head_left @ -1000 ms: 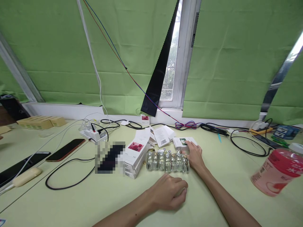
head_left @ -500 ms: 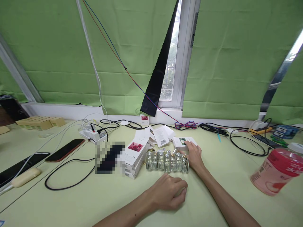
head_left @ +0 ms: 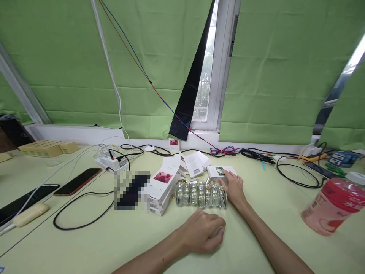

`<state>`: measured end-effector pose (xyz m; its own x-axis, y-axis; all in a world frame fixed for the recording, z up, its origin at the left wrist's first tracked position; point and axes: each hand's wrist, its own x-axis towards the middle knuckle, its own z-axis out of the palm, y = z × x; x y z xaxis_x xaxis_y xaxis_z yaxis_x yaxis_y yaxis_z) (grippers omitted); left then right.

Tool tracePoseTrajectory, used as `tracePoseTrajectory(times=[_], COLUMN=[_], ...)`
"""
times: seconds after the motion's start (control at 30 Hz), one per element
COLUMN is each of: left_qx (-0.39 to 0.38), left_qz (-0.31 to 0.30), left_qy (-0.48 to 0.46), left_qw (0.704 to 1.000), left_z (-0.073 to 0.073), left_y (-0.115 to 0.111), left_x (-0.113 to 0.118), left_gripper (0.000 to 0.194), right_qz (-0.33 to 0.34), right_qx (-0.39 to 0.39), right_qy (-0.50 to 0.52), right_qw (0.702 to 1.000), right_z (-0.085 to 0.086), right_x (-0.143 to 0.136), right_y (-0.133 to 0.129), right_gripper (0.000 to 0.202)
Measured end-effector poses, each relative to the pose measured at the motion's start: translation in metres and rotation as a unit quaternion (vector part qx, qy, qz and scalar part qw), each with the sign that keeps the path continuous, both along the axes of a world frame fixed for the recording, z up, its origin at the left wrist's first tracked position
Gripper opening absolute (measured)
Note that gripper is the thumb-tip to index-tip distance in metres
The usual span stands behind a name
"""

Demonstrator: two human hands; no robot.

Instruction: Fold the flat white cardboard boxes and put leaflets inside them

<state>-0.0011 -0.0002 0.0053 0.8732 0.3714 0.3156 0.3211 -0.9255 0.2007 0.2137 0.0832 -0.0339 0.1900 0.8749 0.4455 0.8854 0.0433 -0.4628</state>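
My left hand [head_left: 203, 232] rests on the table as a loose fist, and nothing shows in it. Just beyond it lies a row of several small clear glass bottles [head_left: 201, 196] with metallic tops, packed side by side. My right hand [head_left: 235, 188] is at the right end of a small white box [head_left: 213, 172] with a green and white picture. Its fingers lie over the box's top, and the thumb is by the near side, close to the last bottle. Left of the bottles is a stack of white boxes [head_left: 161, 186] with a pink flower picture.
Opened white cartons [head_left: 195, 165] lie behind the bottles. At the right stands a pink jar [head_left: 332, 207] with a red lid. Phones [head_left: 78, 181], a power strip [head_left: 114, 163] and a looped black cable [head_left: 82, 229] are at the left. Yellowish boxes [head_left: 47, 148] sit far left.
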Motion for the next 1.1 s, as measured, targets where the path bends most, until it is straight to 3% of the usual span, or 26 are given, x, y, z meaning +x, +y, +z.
tracePoseTrajectory(times=[0.27, 0.4, 0.5, 0.67, 0.77, 0.97, 1.1], left_qx=[0.004, 0.002, 0.006, 0.014, 0.01, -0.006, -0.015], left_qz=[0.006, 0.003, 0.002, 0.003, -0.001, 0.002, 0.007], left_qy=[0.001, -0.002, -0.001, -0.005, -0.008, -0.012, -0.009], left_qw=[1.0, 1.0, 1.0, 1.0, 1.0, 1.0, 1.0], left_z=[-0.001, -0.003, -0.004, -0.005, -0.006, -0.007, -0.006], left_y=[-0.001, 0.0, 0.0, 0.001, 0.002, 0.002, 0.001], left_x=[-0.001, -0.001, -0.001, 0.0, 0.0, -0.002, -0.003], left_gripper=[0.006, 0.004, 0.003, 0.005, 0.007, 0.005, 0.004], right_qz=[-0.009, 0.012, 0.071, 0.206, 0.271, 0.341, 0.351], right_qx=[0.065, 0.057, 0.018, -0.055, -0.096, -0.172, -0.205], right_qy=[0.071, 0.099, 0.092, 0.009, -0.068, -0.214, -0.274], right_qw=[0.995, 0.993, 0.993, 0.977, 0.955, 0.899, 0.872], right_z=[0.013, 0.032, 0.053, 0.092, 0.108, 0.116, 0.113], right_x=[0.003, 0.005, 0.0, -0.027, -0.053, -0.103, -0.125], right_y=[-0.003, -0.004, -0.001, 0.012, 0.027, 0.056, 0.064], right_gripper=[0.041, 0.039, 0.032, 0.026, 0.032, 0.055, 0.059])
